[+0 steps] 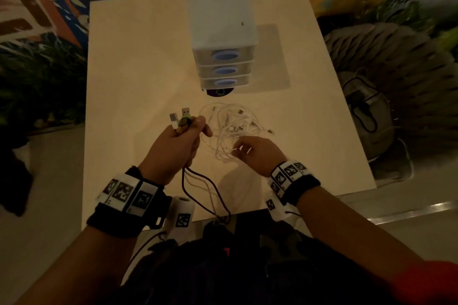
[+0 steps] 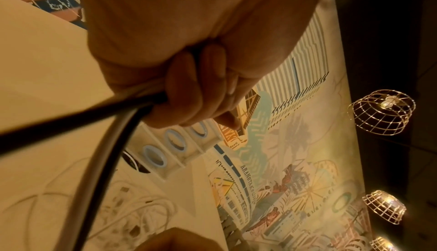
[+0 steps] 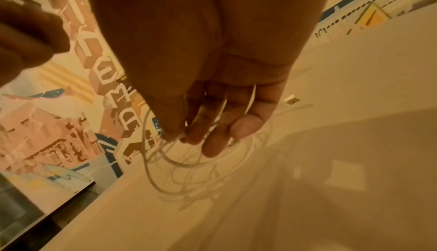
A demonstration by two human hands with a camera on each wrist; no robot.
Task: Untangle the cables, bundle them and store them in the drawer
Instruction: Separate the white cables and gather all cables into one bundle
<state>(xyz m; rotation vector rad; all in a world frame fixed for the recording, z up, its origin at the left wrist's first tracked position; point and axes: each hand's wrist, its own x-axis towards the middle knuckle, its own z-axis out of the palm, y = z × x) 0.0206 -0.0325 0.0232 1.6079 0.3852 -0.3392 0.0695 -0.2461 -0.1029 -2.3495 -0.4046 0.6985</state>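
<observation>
Here the left hand is closed in a fist around a few cables, dark and pale, whose USB plugs stick up above its knuckles while the loose lengths hang below the wrist over the near edge of the surface. Just to its right, the right hand pinches a thin white strand of the tangled white cables between thumb and curled fingers; the tangle lies on the surface beyond both hands. Farther ahead stands the drawer unit, its three drawers closed.
</observation>
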